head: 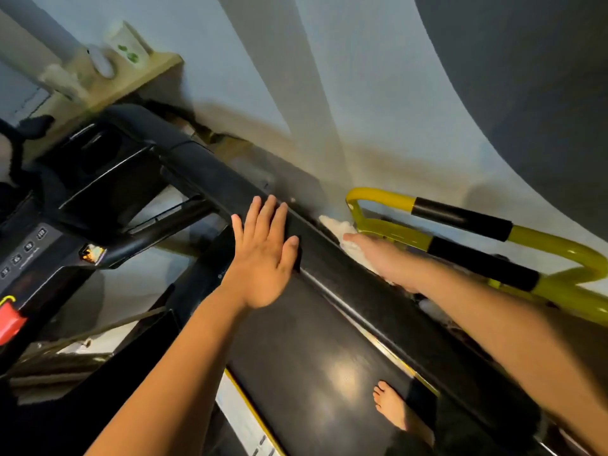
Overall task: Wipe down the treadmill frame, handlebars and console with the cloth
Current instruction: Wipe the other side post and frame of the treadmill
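The black treadmill runs diagonally through the tilted view, with its console (29, 251) at the left and its belt (316, 366) at the bottom centre. My left hand (265, 255) lies flat with straight fingers on the black side frame (371, 291). My right hand (385, 258) reaches over the far side of that frame and presses on a white cloth (339, 225), which shows beyond my fingers. How the right fingers lie is blurred and partly hidden. A black handlebar (164, 222) crosses left of my left hand.
A yellow tubular rail with black grips (467, 222) stands just beyond the cloth, close to the pale wall (362, 93). A red safety key (10, 320) sits at the console's lower left. A shelf with a cup (128, 47) is at upper left. My bare foot (398, 409) stands on the belt.
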A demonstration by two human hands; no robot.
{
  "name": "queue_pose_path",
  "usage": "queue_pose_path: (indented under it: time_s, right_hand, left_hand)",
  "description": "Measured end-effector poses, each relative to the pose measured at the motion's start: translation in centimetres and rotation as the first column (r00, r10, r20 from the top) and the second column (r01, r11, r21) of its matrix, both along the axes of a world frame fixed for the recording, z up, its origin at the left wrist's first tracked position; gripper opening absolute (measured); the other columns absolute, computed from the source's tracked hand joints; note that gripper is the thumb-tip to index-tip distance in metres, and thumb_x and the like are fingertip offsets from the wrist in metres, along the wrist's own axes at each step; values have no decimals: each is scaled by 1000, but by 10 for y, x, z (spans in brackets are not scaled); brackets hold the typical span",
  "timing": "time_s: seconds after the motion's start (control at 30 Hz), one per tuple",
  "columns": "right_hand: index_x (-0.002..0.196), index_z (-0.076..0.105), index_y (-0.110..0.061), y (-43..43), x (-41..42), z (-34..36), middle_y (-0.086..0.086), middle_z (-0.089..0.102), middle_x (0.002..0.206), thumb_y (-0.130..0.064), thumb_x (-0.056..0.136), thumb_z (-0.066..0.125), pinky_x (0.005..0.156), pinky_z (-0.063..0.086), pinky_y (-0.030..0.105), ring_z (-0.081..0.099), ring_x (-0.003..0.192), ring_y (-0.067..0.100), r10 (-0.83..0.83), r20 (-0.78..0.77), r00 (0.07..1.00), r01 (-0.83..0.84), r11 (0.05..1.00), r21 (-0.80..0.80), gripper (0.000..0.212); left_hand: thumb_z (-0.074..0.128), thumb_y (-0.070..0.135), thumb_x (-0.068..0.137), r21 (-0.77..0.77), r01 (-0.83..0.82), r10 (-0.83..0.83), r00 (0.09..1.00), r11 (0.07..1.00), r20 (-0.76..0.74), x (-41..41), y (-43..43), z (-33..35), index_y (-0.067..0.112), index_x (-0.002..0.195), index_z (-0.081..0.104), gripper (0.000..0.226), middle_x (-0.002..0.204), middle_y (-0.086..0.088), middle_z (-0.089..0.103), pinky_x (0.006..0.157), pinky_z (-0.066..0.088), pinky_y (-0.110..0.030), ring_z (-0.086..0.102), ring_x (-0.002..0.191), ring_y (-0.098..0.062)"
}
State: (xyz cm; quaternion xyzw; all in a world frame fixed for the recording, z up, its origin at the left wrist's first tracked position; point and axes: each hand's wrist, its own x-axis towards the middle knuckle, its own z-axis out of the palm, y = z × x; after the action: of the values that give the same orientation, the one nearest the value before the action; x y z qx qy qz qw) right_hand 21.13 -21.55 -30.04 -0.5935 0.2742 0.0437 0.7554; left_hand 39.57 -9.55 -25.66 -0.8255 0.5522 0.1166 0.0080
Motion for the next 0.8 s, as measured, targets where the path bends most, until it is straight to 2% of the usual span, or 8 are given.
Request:
queue_pose_path:
  time_s: [0.07,0.13,0.27,0.37,0.43,0.5,0.57,0.8]
  right_hand:
    - [136,44,-35,-3,-14,-11,-23,46,130,-30,104,35,83,28,8,38,119,0,-31,-60,998,27,997,-73,34]
    - [106,57,-54,-4,-22,-6,-30,55,120,-41,97,45,94,35,18,50,112,-2,-46,-63,997,43,998,-51,20]
    - [107,49,-72,-13,19,-8,-27,50,137,-48,83,46,112,33,31,46,127,-2,35,99,994,-28,997,-72,34]
    - [125,49,-56,-19,41,-22,-12,50,143,-48,86,42,110,32,18,44,133,10,37,146,989,-43,998,40,40]
    - [121,44,-46,-21,23,-29,-10,59,128,-38,99,41,80,35,-2,55,113,5,34,102,994,-41,997,68,24]
    - [117,49,-42,-19,-3,-36,-8,62,114,-39,101,38,80,43,14,57,92,3,23,-30,999,-21,999,46,19]
    - [123,59,-39,-9,-23,-48,-17,61,118,-46,96,44,93,43,25,57,106,5,-30,-26,999,29,1000,-10,31]
    - [111,64,-26,-2,2,-33,-7,61,104,-52,87,55,83,45,10,57,96,6,-54,94,994,51,998,31,37]
  left_hand:
    - [3,55,94,-14,-4,3,1000,1000,-16,-1,1,1,16,158,8,75,166,-1,-5,112,-28,-36,-21,149,-15]
    - [7,54,96,-18,-10,9,999,1000,-37,-2,0,4,17,158,11,72,166,-1,-3,113,-27,-37,-20,150,-14]
    - [11,52,98,22,-24,25,998,999,-51,-3,0,6,18,158,13,69,166,0,-3,114,-26,-37,-20,149,-12]
    - [13,51,99,49,-24,26,999,999,-40,-3,-1,9,18,158,13,68,166,1,-4,111,-29,-28,-22,149,-10]
    - [15,50,99,54,-24,26,999,998,-34,-2,-2,10,17,158,13,68,166,0,-3,111,-29,-25,-22,149,-9]
    - [16,50,99,57,-32,34,999,998,-34,-3,-2,10,16,158,14,67,166,0,-2,112,-27,-27,-22,148,-8]
    - [17,49,99,58,-42,44,998,997,-36,-3,-3,10,16,157,15,67,166,0,-1,114,-25,-28,-22,148,-7]
    - [14,54,96,141,-62,64,998,988,-5,-3,-7,14,19,158,11,71,162,9,-8,109,-29,-22,-26,145,-3]
